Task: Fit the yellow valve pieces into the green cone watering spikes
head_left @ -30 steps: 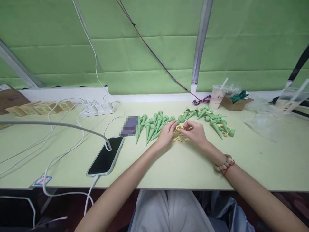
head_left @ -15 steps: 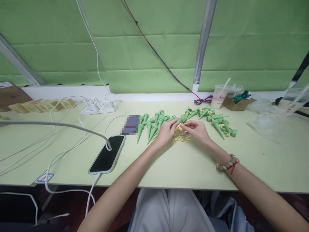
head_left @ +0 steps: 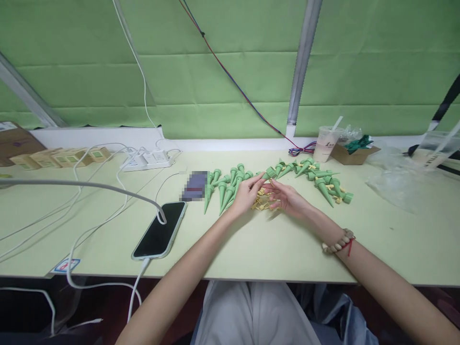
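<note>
My left hand [head_left: 248, 194] is closed around a green plastic spike [head_left: 269, 173], its wide capped end showing past the fingertips. Close beside it, my right hand [head_left: 292, 199] pinches what looks like a small yellow plastic piece [head_left: 271, 181] against that capped end; the fingers partly hide it. The other fingers of my right hand are loosely spread. Under both hands lies a pile of loose yellow pieces [head_left: 261, 203]. Green spikes [head_left: 227, 191] lie to the left, and more spikes [head_left: 324, 190] with yellow pieces among them lie to the right.
A phone [head_left: 160, 230] with a white cable lies front left. Behind it are a power strip [head_left: 147, 162] and small boxes [head_left: 74, 156]. A drink cup [head_left: 324, 144], an open carton [head_left: 354, 154] and clear plastic bags [head_left: 393, 187] stand or lie at the right.
My right hand's lower fingers have spread, and its fingertips have risen slightly toward the spike's capped end. The left hand keeps its hold, with the capped end now more visible.
</note>
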Available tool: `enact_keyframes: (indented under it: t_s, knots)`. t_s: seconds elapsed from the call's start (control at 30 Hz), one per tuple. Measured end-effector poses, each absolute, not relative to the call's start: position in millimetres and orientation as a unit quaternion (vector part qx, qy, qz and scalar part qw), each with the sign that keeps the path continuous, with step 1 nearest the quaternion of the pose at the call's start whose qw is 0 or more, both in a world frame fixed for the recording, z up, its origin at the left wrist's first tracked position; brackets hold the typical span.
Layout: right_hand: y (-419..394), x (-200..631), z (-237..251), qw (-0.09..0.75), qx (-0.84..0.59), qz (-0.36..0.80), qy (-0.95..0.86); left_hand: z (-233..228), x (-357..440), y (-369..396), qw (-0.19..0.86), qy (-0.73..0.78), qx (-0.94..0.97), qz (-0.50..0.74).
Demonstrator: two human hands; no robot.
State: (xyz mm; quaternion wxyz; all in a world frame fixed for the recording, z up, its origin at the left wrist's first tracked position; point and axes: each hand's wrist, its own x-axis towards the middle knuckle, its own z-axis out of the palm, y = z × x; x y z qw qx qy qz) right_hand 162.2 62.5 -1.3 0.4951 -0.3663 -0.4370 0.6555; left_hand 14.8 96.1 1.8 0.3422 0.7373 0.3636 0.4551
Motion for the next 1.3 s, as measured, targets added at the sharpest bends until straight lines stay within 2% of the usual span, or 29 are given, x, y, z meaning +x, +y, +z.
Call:
enact_keyframes:
  t_s: [0.1, 0.17, 0.27, 0.33, 0.4, 0.47, 0.5, 0.63, 0.73, 0.87, 0.93, 1.03, 1.1, 1.13, 1.2, 1.3]
  knots:
    - [63.1, 162.9, -1.8, 0.509, -0.384, 0.627, -0.447, 0.1, 14.5, 97.6, 0.345, 0.353, 0.743, 0.451]
    - [63.7, 163.5, -3.8, 0.516, -0.426, 0.553, -0.497, -1.7, 15.7, 97.4, 0.34, 0.356, 0.749, 0.444]
    - [63.7, 165.1, -6.5, 0.536, -0.487, 0.331, -0.604, -1.8, 18.7, 94.3, 0.322, 0.378, 0.752, 0.434]
    - [62.8, 167.2, -6.6, 0.551, -0.482, 0.152, -0.664, 0.2, 20.5, 91.0, 0.316, 0.376, 0.757, 0.43]
    - [61.5, 169.8, -5.0, 0.561, -0.462, 0.038, -0.686, 2.0, 21.7, 88.2, 0.325, 0.351, 0.761, 0.439]
    - [60.3, 171.9, -2.5, 0.573, -0.472, 0.053, -0.668, 2.0, 22.3, 87.1, 0.342, 0.325, 0.759, 0.449]
    - [59.9, 172.5, -1.1, 0.569, -0.481, 0.11, -0.658, 1.2, 22.3, 87.4, 0.349, 0.317, 0.758, 0.451]
    - [59.1, 171.0, 5.3, 0.487, -0.435, 0.472, -0.592, -1.6, 19.8, 92.0, 0.352, 0.312, 0.752, 0.462]
    - [57.8, 168.9, 11.0, 0.49, -0.389, 0.573, -0.529, 1.5, 16.3, 94.3, 0.349, 0.299, 0.757, 0.465]
    - [57.1, 169.5, 11.9, 0.501, -0.421, 0.512, -0.556, 5.7, 13.6, 92.4, 0.308, 0.324, 0.776, 0.446]
    - [58.9, 171.2, 7.0, 0.52, -0.465, 0.376, -0.61, 4.0, 14.6, 90.4, 0.267, 0.365, 0.776, 0.44]
    - [62.0, 173.6, -2.7, 0.528, -0.48, 0.094, -0.694, -1.1, 18.2, 87.7, 0.232, 0.41, 0.772, 0.427]
    - [62.1, 173.4, -6.5, 0.511, -0.469, -0.006, -0.72, -3.5, 19.9, 87.1, 0.231, 0.421, 0.771, 0.418]
    - [61.3, 172.5, -6.9, 0.513, -0.468, -0.012, -0.72, -4.1, 20.2, 87.2, 0.236, 0.421, 0.768, 0.42]
    - [58.8, 169.5, -5.1, 0.538, -0.478, 0.05, -0.692, -4.1, 19.7, 88.5, 0.258, 0.416, 0.757, 0.433]
    - [55.7, 164.9, 0.5, 0.553, -0.502, 0.27, -0.607, -3.2, 18.0, 91.2, 0.293, 0.397, 0.742, 0.454]
